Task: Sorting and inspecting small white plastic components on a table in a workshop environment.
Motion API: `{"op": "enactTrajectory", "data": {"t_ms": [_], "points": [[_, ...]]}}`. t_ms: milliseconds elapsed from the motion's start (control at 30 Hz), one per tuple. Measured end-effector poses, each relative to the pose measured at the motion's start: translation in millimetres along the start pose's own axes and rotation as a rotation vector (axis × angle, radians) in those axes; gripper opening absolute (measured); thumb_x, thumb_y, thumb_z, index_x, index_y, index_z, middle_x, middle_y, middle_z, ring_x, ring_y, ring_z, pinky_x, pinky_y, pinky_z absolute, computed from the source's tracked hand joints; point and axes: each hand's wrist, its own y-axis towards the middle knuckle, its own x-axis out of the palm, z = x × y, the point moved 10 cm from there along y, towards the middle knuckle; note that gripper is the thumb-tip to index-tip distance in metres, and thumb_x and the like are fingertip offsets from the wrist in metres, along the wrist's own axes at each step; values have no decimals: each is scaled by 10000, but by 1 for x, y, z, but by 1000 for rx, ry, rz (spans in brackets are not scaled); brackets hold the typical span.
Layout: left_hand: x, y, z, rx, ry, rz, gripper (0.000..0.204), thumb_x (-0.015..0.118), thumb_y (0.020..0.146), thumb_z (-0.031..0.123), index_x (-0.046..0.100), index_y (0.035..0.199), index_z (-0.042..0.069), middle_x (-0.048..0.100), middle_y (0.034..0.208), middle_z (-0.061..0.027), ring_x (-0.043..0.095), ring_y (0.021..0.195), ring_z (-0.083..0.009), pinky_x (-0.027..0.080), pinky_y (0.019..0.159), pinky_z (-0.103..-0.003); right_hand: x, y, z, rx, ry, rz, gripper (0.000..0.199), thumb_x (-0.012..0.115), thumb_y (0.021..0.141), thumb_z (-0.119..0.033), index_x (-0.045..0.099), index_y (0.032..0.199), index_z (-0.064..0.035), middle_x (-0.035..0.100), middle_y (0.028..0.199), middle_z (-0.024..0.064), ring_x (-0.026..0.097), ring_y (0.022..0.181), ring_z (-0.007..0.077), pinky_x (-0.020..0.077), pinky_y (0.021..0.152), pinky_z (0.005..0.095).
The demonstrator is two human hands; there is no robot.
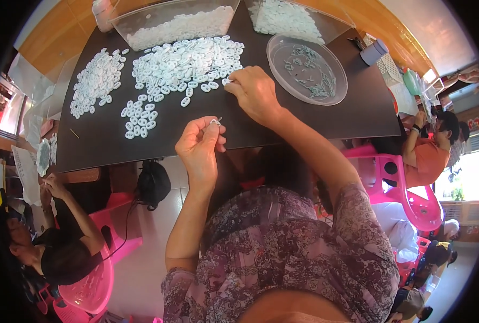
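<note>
My left hand (199, 153) is above the near edge of the table, its thumb and fingers pinching a small white plastic piece (216, 122) with a thin greyish tip sticking up. Farther off and to the right, my right hand (256, 96) closes its fingertips on a white oval piece (226, 82) at the edge of a big heap. That heap of white oval pieces (188, 62), each with two holes, spreads across the table. A smaller group (138, 117) lies left of my left hand, and another pile (97, 81) sits at the far left.
A round clear dish (270, 63) with small grey-green pieces (325, 86) stands right of my right hand. Two clear bins of white pieces (183, 27) (285, 20) line the back of the dark table (336, 118). A grey cup (374, 52) is at right. People sit on both sides.
</note>
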Motion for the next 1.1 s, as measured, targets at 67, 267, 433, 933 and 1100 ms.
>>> {"op": "enactTrajectory", "data": {"t_ms": [67,267,433,933,1100], "points": [[1,0,0,-10,16,3,100,586,885,42,613,930,-44,635,753,-94,546,561,-101,442,467,-215,10,4,-6,-113,-151,-15,148,689,733,-160,595,766,-50,570,751,102,543,756,284,435,634,413],[0,1,-2,-15,4,-6,104,588,885,45,614,935,-43,634,754,-96,547,559,-102,443,467,-215,23,3,-14,-230,-312,-75,151,676,731,-110,541,724,-41,544,726,98,531,742,286,440,607,388],[-1,0,-2,-22,-15,-6,102,592,880,40,615,933,-45,638,757,-100,547,553,-104,442,466,-217,11,-5,10,24,30,-127,131,657,773,-127,594,791,-13,601,720,98,553,663,194,448,576,333],[2,-4,7,0,-53,13,128,600,875,36,619,966,-53,634,742,-97,547,552,-108,441,467,-221,23,-45,-2,673,1032,-360,170,638,838,-97,636,942,37,655,779,64,569,646,70,431,540,176],[1,-6,7,6,-44,-3,144,602,870,29,623,988,-50,629,748,-85,551,566,-106,438,468,-217,21,-48,-10,652,1034,-368,180,626,853,-102,634,958,44,655,779,63,568,660,72,433,546,180]]}}
